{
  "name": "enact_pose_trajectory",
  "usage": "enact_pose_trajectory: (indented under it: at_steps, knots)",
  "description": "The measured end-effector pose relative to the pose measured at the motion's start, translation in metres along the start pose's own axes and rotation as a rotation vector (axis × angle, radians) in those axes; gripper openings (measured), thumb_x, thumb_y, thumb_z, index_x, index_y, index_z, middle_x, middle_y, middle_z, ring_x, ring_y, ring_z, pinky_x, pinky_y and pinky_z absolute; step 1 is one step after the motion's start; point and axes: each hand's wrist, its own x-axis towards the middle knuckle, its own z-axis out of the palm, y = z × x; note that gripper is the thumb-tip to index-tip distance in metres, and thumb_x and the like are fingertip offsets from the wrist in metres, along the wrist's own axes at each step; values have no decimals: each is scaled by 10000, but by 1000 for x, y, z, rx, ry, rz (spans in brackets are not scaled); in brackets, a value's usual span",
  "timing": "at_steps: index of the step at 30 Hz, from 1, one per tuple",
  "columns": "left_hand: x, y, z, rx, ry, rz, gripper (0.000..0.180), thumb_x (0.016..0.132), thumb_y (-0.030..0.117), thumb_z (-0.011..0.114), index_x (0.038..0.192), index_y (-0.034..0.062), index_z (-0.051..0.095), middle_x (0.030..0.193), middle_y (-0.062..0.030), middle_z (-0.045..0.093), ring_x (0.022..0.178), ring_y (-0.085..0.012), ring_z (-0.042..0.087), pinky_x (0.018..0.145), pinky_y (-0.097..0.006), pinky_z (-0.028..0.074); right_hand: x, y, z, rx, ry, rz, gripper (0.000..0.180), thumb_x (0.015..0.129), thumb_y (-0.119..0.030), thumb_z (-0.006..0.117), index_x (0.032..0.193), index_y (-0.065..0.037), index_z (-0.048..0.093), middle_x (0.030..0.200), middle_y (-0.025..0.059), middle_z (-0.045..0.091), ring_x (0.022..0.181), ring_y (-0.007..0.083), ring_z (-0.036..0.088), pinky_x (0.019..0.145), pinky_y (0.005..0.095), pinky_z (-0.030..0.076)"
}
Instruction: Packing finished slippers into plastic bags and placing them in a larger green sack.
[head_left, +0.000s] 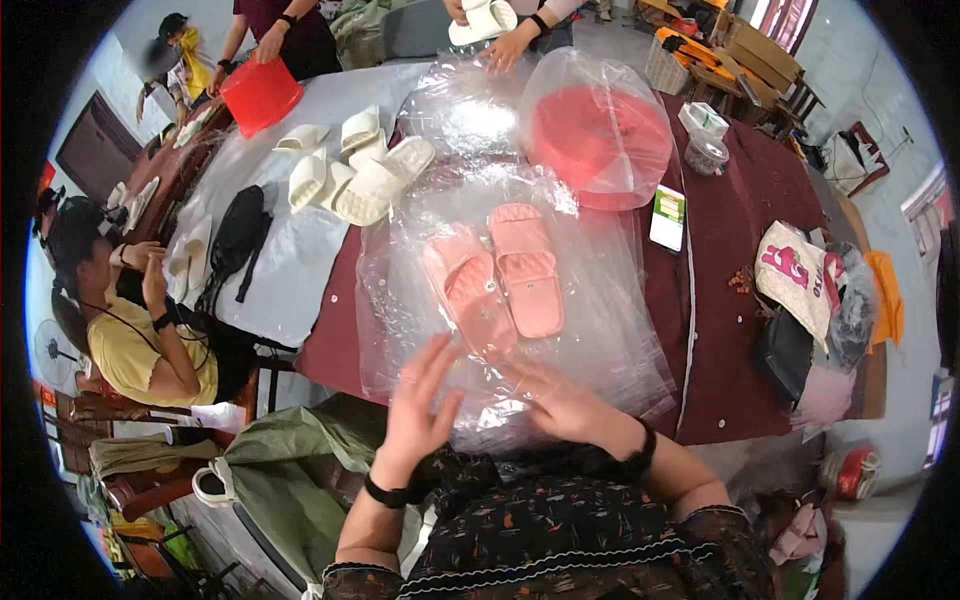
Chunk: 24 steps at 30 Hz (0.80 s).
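Pink slippers [500, 275] partly veiled by glare on clear plastic bags [600, 330]. Red basin [598, 140] blurred inside its bag. Phone [667, 217] screen too small to read. Right hand [560, 400] fingertips lost under plastic. Person's torso cut off at lower edge.

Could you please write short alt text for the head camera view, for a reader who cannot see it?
A person's left hand and right hand rest open on a stack of clear plastic bags holding a pair of pink slippers on a dark red table. Farther back lie white slippers and a bagged red basin.
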Motion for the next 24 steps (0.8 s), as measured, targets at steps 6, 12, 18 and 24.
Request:
enact_pose_trajectory:
  at_steps: [6,12,18,24]
  knots:
    - [-11,-15,-8,145,-161,96,605,744,-1,666,1331,109,574,1451,-156,486,1363,-405,432,1068,-470,416,-59,-8,-89,92,451,346,174,839,-68,706,1011,-79,728,780,88,681,637,256,622,646,327,517]
    - [-16,-30,20,262,-121,246,450,738,84,752,1180,135,684,1350,-104,562,1255,-346,538,976,-439,497,-37,55,-103,-409,280,2,279,732,-16,688,993,-112,706,1235,72,616,1013,297,582,836,381,518]
    - [-28,-39,9,185,-83,146,287,743,105,768,1028,96,736,1171,-80,668,1152,-318,612,954,-428,508,-44,83,-100,-334,168,-76,143,782,-67,678,916,-102,708,1270,69,608,1053,303,565,882,391,508]
    - [-18,-25,-4,91,-129,14,348,688,120,776,1031,82,731,1102,-78,701,1094,-307,626,941,-419,497,-42,62,-101,-197,272,30,71,797,-107,706,864,-84,696,1202,65,648,1058,305,554,893,410,493]
